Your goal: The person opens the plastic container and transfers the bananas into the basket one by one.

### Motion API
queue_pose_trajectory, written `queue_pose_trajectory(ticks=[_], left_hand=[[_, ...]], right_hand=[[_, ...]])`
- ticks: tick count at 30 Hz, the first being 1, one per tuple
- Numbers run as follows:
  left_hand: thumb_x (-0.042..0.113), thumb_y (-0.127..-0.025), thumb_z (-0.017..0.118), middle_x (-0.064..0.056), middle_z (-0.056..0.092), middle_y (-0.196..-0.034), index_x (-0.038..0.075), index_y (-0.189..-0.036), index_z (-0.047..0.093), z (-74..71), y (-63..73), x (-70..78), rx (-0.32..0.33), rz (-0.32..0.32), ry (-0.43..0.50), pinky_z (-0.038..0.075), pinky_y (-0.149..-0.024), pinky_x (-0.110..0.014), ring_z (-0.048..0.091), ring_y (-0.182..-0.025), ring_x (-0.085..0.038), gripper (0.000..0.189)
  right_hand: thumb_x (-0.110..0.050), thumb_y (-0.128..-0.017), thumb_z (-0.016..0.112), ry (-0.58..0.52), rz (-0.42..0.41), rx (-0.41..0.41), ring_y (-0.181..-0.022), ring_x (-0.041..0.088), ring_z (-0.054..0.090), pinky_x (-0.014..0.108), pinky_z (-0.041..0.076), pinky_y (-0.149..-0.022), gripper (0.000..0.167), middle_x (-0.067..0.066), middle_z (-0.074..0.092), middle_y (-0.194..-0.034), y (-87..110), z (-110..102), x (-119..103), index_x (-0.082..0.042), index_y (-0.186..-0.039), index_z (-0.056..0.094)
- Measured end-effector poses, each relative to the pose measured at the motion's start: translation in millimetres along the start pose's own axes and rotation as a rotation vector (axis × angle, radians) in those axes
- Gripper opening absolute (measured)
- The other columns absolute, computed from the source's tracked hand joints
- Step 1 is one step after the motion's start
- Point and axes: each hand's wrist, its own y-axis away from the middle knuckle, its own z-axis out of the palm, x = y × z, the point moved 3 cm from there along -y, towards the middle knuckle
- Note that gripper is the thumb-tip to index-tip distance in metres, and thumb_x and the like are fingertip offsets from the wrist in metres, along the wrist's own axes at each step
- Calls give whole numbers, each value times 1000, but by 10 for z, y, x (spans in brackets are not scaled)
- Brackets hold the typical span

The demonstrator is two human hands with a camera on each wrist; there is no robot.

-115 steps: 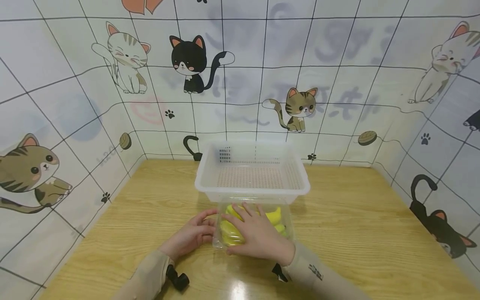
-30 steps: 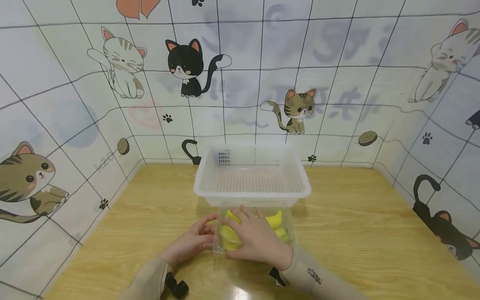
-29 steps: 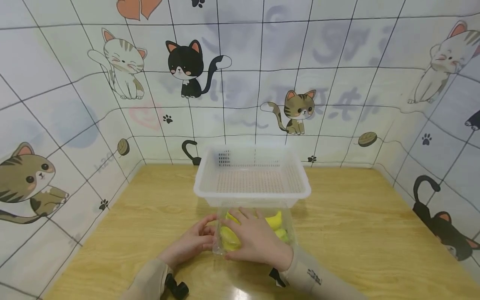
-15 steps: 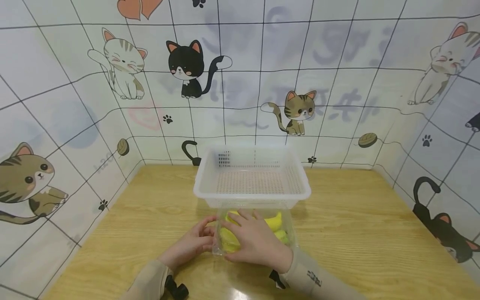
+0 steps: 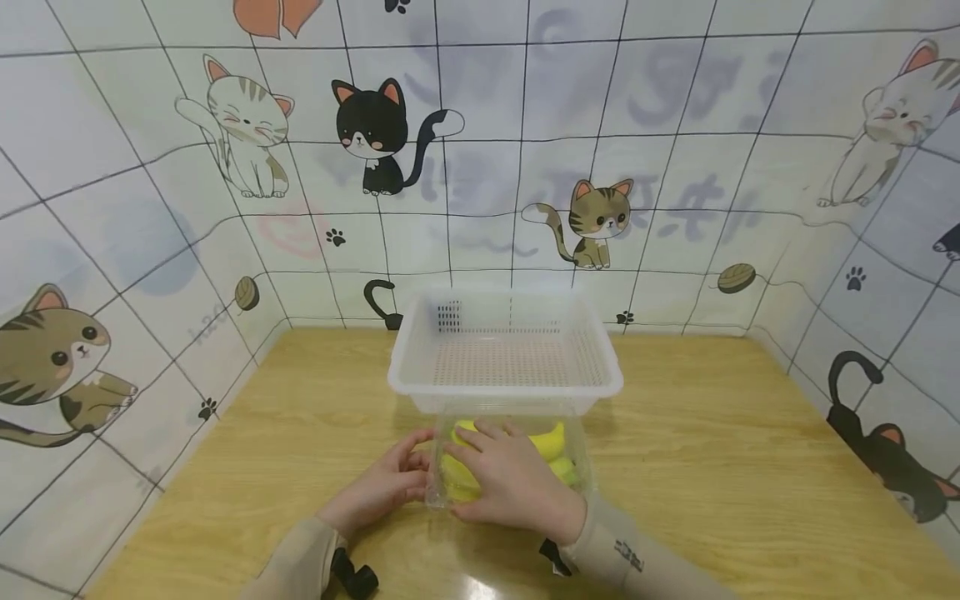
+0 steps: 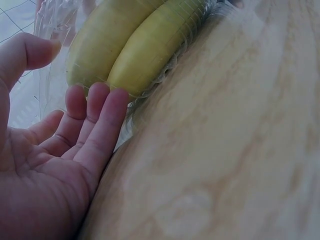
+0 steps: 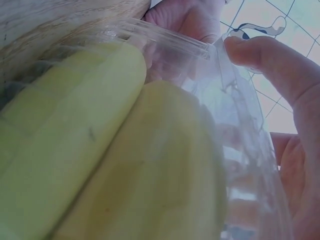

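Note:
A clear plastic clamshell box (image 5: 579, 442) holding several yellow bananas (image 5: 551, 442) lies on the table before the person. My right hand (image 5: 517, 487) rests over its lid with fingers spread, covering part of the fruit. At the box's left end my left hand (image 5: 382, 483) stays low, thumb above and loosely bent fingers below. The left wrist view puts those fingertips (image 6: 117, 97) right at the box end by the bananas (image 6: 145, 55). In the right wrist view the right thumb (image 7: 245, 52) comes to the box's edge (image 7: 232, 95).
Right behind the box stands a white plastic basket (image 5: 502, 389) with a perforated floor. A cat-patterned tiled covering (image 5: 480, 192) encloses the wooden table (image 5: 697, 458) at the back and sides. Black wrist mounts (image 5: 356, 577) sit at both cuffs.
Over the last second my right fingertips have drawn back slightly on the lid. The left hand, the box and the basket stay in place; the head view shifted slightly since the earliest frame.

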Motion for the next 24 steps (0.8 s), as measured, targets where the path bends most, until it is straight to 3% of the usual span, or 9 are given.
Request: queue_pose_trajectory(ticks=[9, 24], left_hand=[[0, -94, 55, -8, 52, -108, 4, -149, 16, -15, -4, 23, -8, 16, -13, 50, -84, -31, 55, -95, -14, 67], [-3, -91, 52, -10, 53, -109, 3, -150, 13, -9, 3, -23, -19, 9, -10, 50, -87, -37, 56, -100, -19, 71]], right_hand=[[-60, -74, 71, 71, -27, 40, -119, 30, 55, 51, 45, -94, 72, 6, 59, -131, -5, -17, -6, -18, -132, 60], [-57, -75, 72, 47, -26, 30, -118, 29, 56, 49, 45, -94, 70, 6, 60, -129, 17, -21, -35, -17, -131, 61]])
